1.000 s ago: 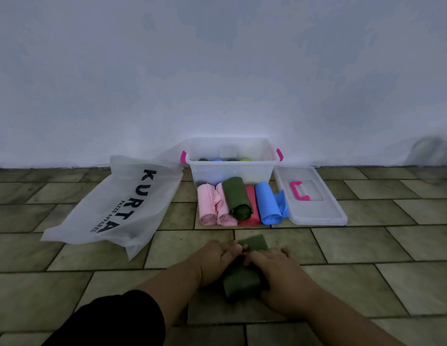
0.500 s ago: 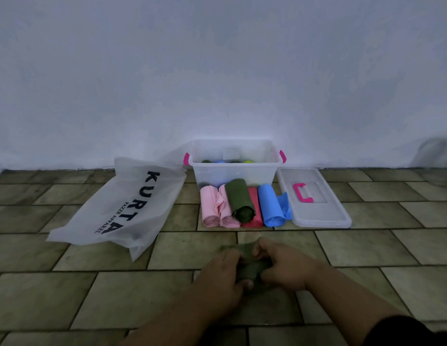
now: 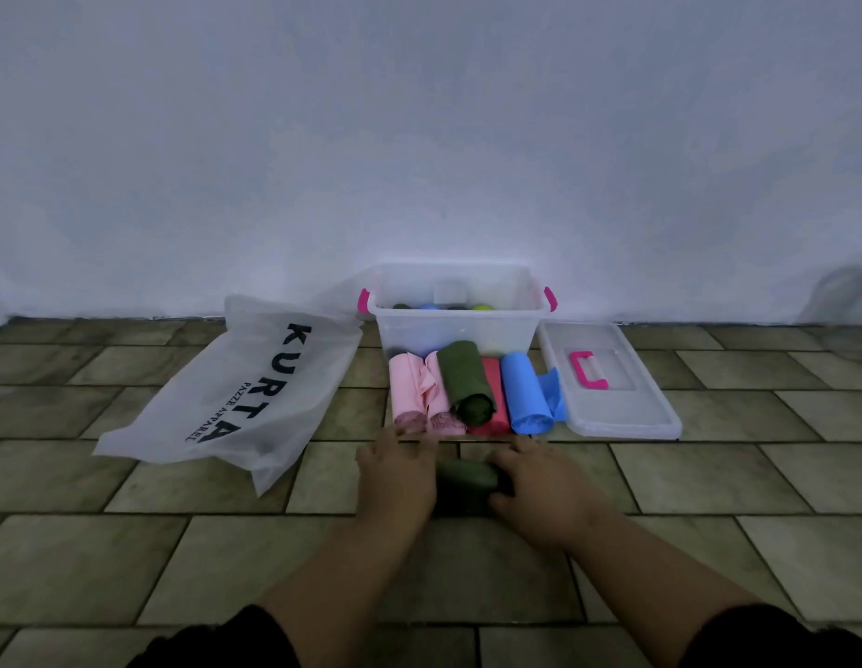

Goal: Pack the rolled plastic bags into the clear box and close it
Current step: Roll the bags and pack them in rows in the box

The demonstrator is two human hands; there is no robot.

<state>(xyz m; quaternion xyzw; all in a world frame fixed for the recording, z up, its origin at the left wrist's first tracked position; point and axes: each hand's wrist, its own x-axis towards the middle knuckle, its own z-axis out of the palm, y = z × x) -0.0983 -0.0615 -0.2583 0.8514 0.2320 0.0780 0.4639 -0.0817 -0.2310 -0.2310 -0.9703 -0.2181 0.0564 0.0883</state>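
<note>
Left hand (image 3: 396,479) covers, right hand (image 3: 539,489) grips green roll (image 3: 467,474).

Row of rolls (image 3: 467,392) vs box (image 3: 453,330) front; top open, lid (image 3: 612,407) R.

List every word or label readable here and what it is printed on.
"KURTA": large black letters on the white bag.
"PAZZE APPAREL": small print beside it on the same bag; blurred, so the reading is uncertain.
On the clear box and lid: no readable text.
</note>
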